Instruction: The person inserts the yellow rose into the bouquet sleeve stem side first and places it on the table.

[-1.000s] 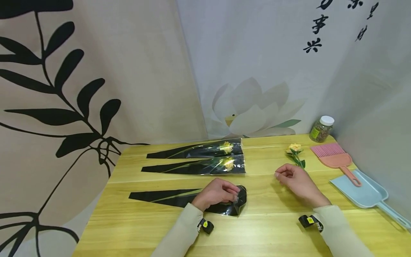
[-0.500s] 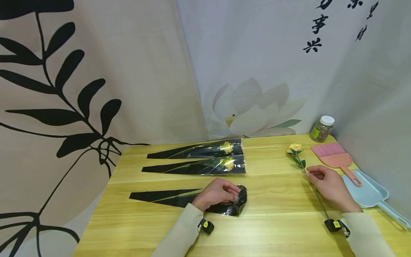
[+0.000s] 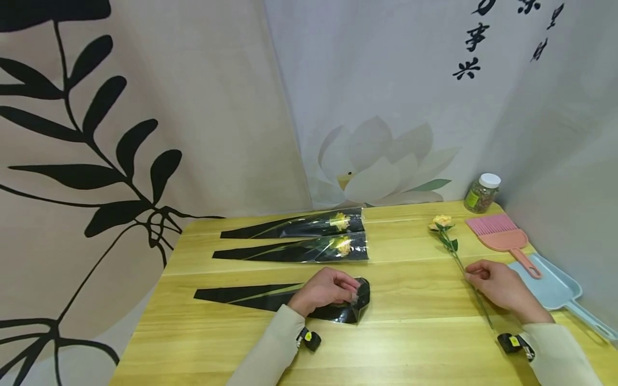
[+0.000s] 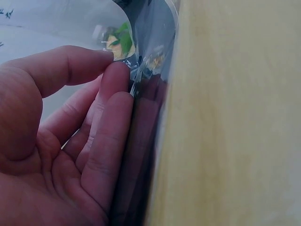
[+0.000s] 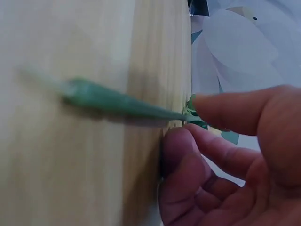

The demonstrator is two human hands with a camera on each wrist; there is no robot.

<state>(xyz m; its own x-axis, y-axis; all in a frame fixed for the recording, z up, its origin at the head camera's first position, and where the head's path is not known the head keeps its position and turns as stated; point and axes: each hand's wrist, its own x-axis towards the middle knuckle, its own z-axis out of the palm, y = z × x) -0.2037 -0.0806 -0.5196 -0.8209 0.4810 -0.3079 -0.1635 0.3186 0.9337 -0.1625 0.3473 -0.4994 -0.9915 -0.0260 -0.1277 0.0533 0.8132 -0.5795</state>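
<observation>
My left hand (image 3: 326, 292) pinches the clear film at the wide end of a black flower sleeve (image 3: 227, 295) lying on the table. In the left wrist view, thumb and fingertips (image 4: 115, 70) meet on that film. My right hand (image 3: 499, 287) pinches the long stem of a yellow rose (image 3: 441, 222) between thumb and index finger. Its bloom and leaves point toward the back of the table. The lower stem (image 5: 113, 101) runs toward the camera in the right wrist view, blurred at its end. Two more sleeves (image 3: 270, 252) behind my left hand each have a yellow rose inside.
A pink dustpan brush (image 3: 512, 240) overlaps a light blue dustpan (image 3: 550, 284) at the right of the wooden table (image 3: 401, 343). A jar (image 3: 482, 193) with a white lid stands at the back right corner. Printed cloth hangs behind the table.
My right hand has moved right and toward me, first taking hold of the rose stem and then sliding lower along it. My left hand has stayed on the sleeve.
</observation>
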